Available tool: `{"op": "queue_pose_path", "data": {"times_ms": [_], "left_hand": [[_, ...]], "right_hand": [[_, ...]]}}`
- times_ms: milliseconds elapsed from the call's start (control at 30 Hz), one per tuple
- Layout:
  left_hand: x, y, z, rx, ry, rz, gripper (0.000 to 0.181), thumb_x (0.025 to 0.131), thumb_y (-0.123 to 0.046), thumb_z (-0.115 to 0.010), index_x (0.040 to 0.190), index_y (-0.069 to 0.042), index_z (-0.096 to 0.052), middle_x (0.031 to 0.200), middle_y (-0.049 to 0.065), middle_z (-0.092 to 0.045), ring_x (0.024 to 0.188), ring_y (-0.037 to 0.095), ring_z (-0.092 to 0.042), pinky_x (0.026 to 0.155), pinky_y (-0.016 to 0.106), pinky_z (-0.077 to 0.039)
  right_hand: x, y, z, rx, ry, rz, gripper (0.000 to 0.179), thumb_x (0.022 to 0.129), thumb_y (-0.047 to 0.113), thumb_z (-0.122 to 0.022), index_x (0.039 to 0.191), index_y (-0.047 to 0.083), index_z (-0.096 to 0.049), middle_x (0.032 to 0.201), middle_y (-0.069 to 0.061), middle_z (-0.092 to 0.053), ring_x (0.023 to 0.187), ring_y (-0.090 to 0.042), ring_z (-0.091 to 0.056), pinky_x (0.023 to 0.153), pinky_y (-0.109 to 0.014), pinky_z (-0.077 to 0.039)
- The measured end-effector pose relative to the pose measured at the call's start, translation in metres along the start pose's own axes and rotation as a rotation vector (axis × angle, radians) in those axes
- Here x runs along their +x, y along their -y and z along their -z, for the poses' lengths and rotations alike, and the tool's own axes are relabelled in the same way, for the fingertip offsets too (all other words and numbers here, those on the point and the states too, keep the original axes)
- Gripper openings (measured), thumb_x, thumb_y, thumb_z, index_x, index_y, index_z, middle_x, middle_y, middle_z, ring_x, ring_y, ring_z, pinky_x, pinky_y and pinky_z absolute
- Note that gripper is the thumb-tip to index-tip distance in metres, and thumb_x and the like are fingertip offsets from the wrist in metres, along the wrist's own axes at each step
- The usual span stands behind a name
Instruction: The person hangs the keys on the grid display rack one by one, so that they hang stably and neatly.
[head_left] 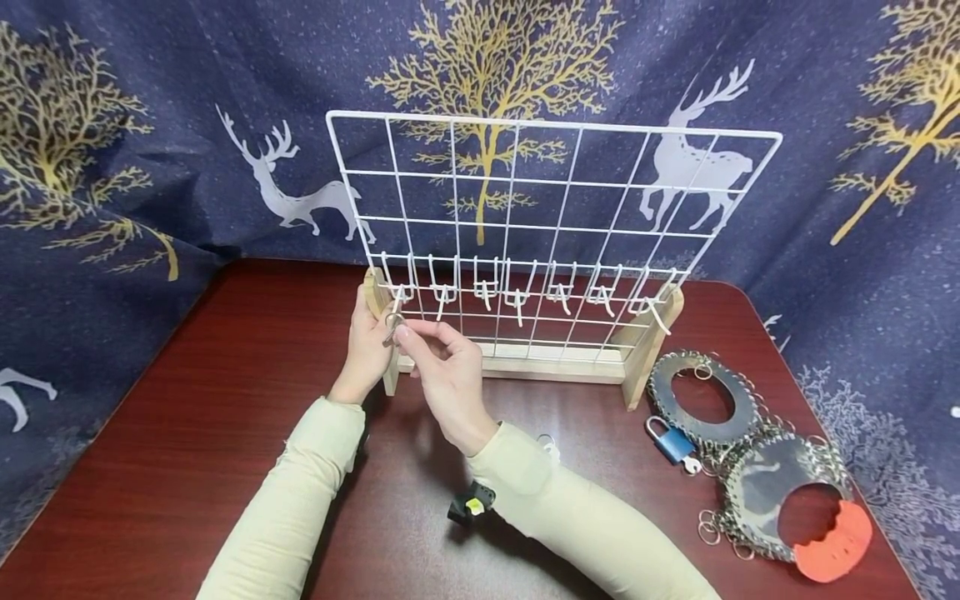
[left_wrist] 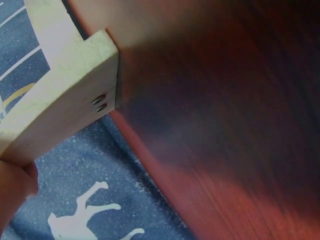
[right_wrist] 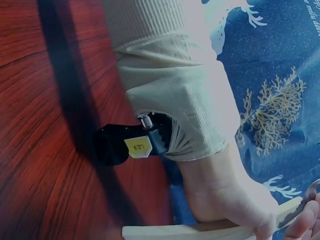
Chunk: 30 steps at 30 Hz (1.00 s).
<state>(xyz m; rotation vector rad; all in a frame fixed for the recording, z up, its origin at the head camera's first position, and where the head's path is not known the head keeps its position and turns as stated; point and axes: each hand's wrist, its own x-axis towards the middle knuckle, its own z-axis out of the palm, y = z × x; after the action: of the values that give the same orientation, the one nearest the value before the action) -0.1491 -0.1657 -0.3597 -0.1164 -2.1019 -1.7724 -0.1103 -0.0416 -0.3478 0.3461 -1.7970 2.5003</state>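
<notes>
A white wire grid rack (head_left: 517, 225) stands in wooden side supports, with a row of white hooks (head_left: 517, 297) along its lower part. My left hand (head_left: 366, 346) grips the left wooden support (left_wrist: 70, 95); the right wrist view shows the same left hand (right_wrist: 232, 200) wrapped on the wood. Beside it, my right hand (head_left: 453, 383) pinches a small metal ring (head_left: 392, 320) between thumb and forefinger, right by the leftmost hook. In the right wrist view, its fingertips (right_wrist: 302, 220) hold the ring (right_wrist: 313, 189) at the lower right edge.
Two flat metal rings edged with small chain links (head_left: 675, 367) lie at the right, beside a blue padlock (head_left: 672, 444) with a key (head_left: 692, 466). An orange-red piece (head_left: 834, 542) overlaps the nearer one. Another key (head_left: 551, 448) lies partly behind my right sleeve.
</notes>
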Motion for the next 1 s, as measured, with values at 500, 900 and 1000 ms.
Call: {"op": "queue_pose_path", "data": {"times_ms": [500,900,1000], "left_hand": [[0.009,0.034,0.0,-0.009,-0.044,0.045,0.039,0.099,0.003,-0.042,0.137,0.003,-0.034,0.106,0.017,-0.051,0.093,0.019,-0.052,0.077,0.018,-0.044],[0.01,0.035,-0.002,-0.056,-0.046,0.043,0.038,0.099,0.003,-0.041,0.137,0.004,-0.035,0.105,0.012,-0.051,0.09,0.014,-0.051,0.077,0.022,-0.046],[0.01,0.035,-0.001,-0.036,-0.058,0.042,0.038,0.099,0.002,-0.043,0.137,0.003,-0.036,0.105,0.013,-0.052,0.09,0.017,-0.052,0.075,0.022,-0.047]], "right_hand": [[0.002,-0.005,0.007,-0.026,-0.036,-0.021,0.019,0.089,0.012,-0.071,0.103,0.0,-0.073,0.087,-0.017,-0.07,0.071,-0.009,-0.063,0.053,-0.018,-0.046],[0.003,0.006,0.049,-0.31,0.196,-0.206,0.024,0.088,0.022,-0.072,0.106,0.007,-0.071,0.098,-0.003,-0.072,0.079,-0.014,-0.064,0.066,-0.026,-0.054],[0.007,0.011,0.07,-0.601,0.428,-0.2,0.023,0.089,0.029,-0.07,0.107,0.015,-0.071,0.1,0.006,-0.07,0.085,-0.008,-0.062,0.079,-0.027,-0.052]]}}
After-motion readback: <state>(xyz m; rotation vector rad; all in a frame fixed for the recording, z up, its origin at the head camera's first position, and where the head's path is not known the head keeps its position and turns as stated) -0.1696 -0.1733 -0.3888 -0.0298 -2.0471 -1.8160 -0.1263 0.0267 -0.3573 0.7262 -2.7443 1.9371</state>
